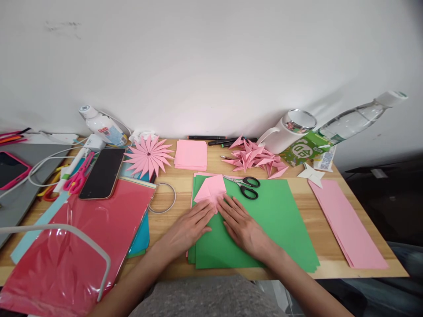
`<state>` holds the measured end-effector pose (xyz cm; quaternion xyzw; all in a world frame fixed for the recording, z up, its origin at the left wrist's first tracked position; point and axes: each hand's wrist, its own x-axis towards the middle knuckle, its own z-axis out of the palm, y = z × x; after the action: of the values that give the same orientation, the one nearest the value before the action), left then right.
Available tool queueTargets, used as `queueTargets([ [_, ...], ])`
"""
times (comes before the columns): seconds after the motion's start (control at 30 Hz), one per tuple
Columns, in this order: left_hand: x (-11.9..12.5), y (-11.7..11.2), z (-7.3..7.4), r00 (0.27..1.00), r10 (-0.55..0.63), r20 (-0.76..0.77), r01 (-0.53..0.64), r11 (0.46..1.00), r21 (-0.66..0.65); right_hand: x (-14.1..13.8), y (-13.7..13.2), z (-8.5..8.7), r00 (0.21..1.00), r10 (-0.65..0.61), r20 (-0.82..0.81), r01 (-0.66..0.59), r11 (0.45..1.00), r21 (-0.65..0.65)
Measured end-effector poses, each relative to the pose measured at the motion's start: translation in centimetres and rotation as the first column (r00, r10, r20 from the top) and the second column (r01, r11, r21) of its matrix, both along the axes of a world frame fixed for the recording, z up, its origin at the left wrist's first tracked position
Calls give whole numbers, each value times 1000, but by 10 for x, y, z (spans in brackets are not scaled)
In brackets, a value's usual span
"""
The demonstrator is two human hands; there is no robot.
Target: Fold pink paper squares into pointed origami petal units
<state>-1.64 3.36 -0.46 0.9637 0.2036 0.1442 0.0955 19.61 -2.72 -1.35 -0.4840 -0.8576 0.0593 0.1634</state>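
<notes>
On the near-left part of the green paper stack (277,220), left hand (194,220) and right hand (243,224) lie palm down, fingertips converging on the folded pink paper (213,185). Neither hand grips: fingers are extended and close together, pressing on the paper's near edge from both sides, left thumb pointing inward, right thumb tucked low. Probably pressed this way so the layers lie flat and don't slide; two-sided contact looks meant to keep the piece even. Forearms come in from the near edge as a V, wrists low, right wrist over the green stack, left wrist just outside its left side. Folded paper sits at the stack's far-left corner, likely because the stack gives a smooth, flat backing. Scissors (243,181) lie on the stack's far edge, right of the paper, apparently parked within reach but off the fold. Beyond the stack: square pink sheets (191,154), presumably kept handy as stock, and a heap of pointed pink pieces (249,157), seemingly grouped out of the way. Far left of the stack, a pink rosette (148,160); right of the stack, long pink strips (350,229), set aside neatly, likely to avoid mixing
</notes>
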Motion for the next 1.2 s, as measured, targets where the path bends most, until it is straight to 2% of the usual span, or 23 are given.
queueTargets([
  [0.53, 1, -1, -2, 1000, 10, -10, -10, 998, -57, 1, 0, 1, 1000, 7, -14, -7, 1000, -8],
  [0.8, 4, -6, 4, 996, 6, -91, -7, 1000, -6, 1, 0, 0, 1000, 5, 7, -5, 1000, 6],
  [0.97, 1, -4, 5, 999, -2, -54, 0, 999, -39, 1, -1, -1, 1000, 1, -24, -1, 1000, 18],
  [1.2, -1, -4, 3, 998, -11, -61, 10, 1000, -10, 1, 0, 0, 999, 0, -41, 1, 1000, 14],
])
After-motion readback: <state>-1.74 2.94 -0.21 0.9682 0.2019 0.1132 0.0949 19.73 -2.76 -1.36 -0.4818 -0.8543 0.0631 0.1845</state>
